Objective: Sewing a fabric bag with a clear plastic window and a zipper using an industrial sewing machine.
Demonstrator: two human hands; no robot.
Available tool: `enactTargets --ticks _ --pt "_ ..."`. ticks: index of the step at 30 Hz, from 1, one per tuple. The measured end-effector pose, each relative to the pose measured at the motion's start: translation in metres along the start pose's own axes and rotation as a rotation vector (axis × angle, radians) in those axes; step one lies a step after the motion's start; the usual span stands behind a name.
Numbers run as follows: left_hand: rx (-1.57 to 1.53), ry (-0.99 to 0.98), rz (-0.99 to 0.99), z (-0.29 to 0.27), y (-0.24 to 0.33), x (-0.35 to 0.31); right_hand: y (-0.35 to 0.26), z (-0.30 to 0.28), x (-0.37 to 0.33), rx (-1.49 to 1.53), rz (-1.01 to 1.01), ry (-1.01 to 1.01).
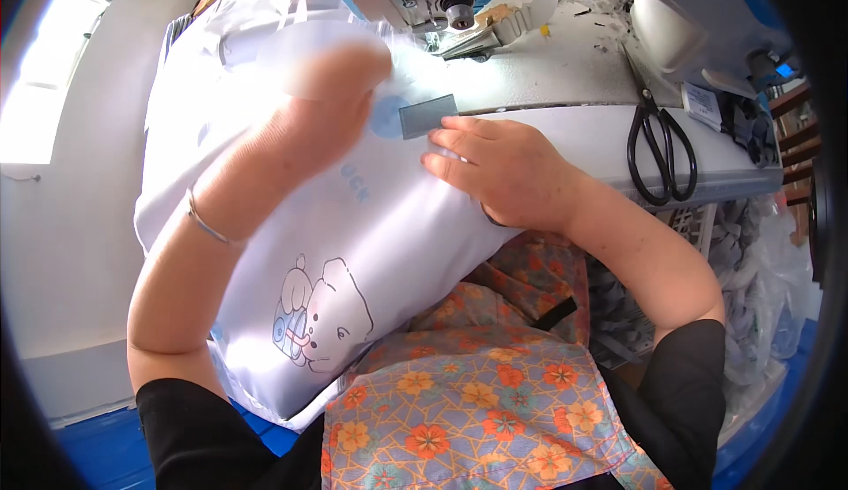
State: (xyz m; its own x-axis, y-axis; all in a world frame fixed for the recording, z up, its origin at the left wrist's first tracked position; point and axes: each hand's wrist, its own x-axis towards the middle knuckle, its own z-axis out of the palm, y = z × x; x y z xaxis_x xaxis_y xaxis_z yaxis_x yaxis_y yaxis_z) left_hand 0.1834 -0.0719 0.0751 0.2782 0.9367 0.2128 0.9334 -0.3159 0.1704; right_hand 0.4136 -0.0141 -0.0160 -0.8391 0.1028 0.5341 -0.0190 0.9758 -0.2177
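White fabric (291, 199) printed with pale blue and cartoon figures spreads over the machine's table and down to my lap. My left hand (331, 101) is over its far part, smeared by motion, so I cannot make out its fingers or whether they hold anything. A small grey rectangular piece (428, 116) lies on the fabric below the sewing machine's head (458, 9). My right hand (517, 168) rests on the fabric with its fingers apart, the index fingertip at the grey piece's lower right corner. Its thumb is hidden.
Black-handled scissors (661, 150) lie at the right of the white table (565, 84), beside a small dark packet (738, 124) with a white label. Scraps and lint litter the table behind the needle area. Clear plastic bags (768, 269) hang below at right. A floral apron (477, 402) covers my lap.
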Motion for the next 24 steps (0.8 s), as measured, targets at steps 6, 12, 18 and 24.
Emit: enactTargets --ticks 6,12,18,24 --pt "-0.07 -0.231 -0.186 0.015 0.026 -0.026 -0.004 0.001 0.0 -0.058 -0.005 0.111" --pt "-0.012 -0.301 -0.132 0.034 0.046 -0.018 -0.006 0.004 0.001 -0.011 0.002 0.104" --pt "0.015 -0.474 -0.195 0.024 0.044 -0.007 -0.009 0.004 0.009 -0.011 0.027 0.104" --pt "0.068 -0.251 -0.189 0.03 0.041 -0.01 -0.005 0.004 0.018 -0.009 0.073 0.117"
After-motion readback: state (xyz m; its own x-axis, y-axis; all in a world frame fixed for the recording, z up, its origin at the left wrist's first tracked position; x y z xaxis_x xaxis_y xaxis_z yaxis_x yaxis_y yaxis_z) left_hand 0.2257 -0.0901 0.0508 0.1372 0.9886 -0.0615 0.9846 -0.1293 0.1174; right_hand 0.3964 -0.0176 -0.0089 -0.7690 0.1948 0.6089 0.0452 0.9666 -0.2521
